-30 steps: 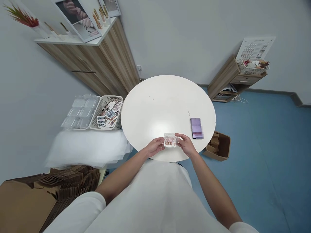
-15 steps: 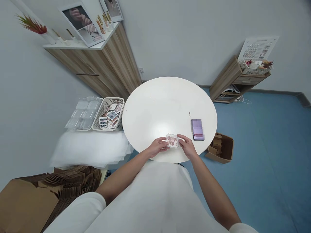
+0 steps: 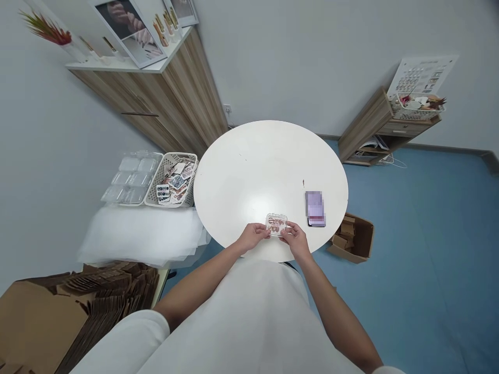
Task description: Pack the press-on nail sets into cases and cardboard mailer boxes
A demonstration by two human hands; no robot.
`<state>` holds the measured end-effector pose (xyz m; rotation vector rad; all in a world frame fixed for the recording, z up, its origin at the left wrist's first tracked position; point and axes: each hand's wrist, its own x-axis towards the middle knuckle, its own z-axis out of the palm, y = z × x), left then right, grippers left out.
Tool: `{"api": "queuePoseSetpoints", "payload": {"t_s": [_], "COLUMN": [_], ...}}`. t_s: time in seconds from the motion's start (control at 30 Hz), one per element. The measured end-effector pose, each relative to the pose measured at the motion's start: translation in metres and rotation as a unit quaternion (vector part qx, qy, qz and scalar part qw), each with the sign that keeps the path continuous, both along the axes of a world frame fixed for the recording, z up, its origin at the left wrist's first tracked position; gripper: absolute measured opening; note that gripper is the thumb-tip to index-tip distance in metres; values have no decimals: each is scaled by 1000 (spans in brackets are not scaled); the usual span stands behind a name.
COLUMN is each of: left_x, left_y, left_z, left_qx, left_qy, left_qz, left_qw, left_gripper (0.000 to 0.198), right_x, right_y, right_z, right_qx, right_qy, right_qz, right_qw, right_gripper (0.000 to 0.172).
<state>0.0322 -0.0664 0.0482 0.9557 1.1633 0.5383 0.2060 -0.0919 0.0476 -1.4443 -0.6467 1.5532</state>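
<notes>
A small clear plastic case (image 3: 276, 224) with rows of pinkish press-on nails inside is held over the near edge of the round white table (image 3: 265, 166). My left hand (image 3: 252, 236) grips its left side, fingers closed on the edge. On the opposite side, my right hand (image 3: 295, 240) has its thumb low on the front and its fingers along the right edge. A phone (image 3: 315, 209), its screen blurred out, lies on the table to the right of the case.
Left of the table are a white basket (image 3: 191, 195) of nail cards, clear plastic trays (image 3: 132, 179), translucent sheets (image 3: 144, 236) and folded cardboard (image 3: 113, 296). An open carton (image 3: 362, 241) stands on the floor at right. A wooden cabinet (image 3: 187, 93) and small shelf (image 3: 366, 130) stand behind.
My right hand has shifted slightly down and left, its thumb now on the lower front of the case. The case stays in both hands, and the view has moved a little.
</notes>
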Motion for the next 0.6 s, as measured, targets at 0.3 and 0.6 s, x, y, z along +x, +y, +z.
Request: {"api": "queuePoseSetpoints", "payload": {"t_s": [0.3, 0.6], "left_x": [13, 13], "left_y": [-7, -23], "left_z": [-10, 16], "left_qx": [31, 170], "left_qy": [12, 122], "left_qz": [77, 96], "left_qw": [996, 973], "left_gripper": [43, 48], "right_x": [8, 20], "right_y": [4, 16], "right_z": [-9, -18], "right_qx": [21, 15], "right_qy": [-29, -27], "right_qz": [25, 87], "right_qw": [999, 996], "right_gripper": [61, 56]}}
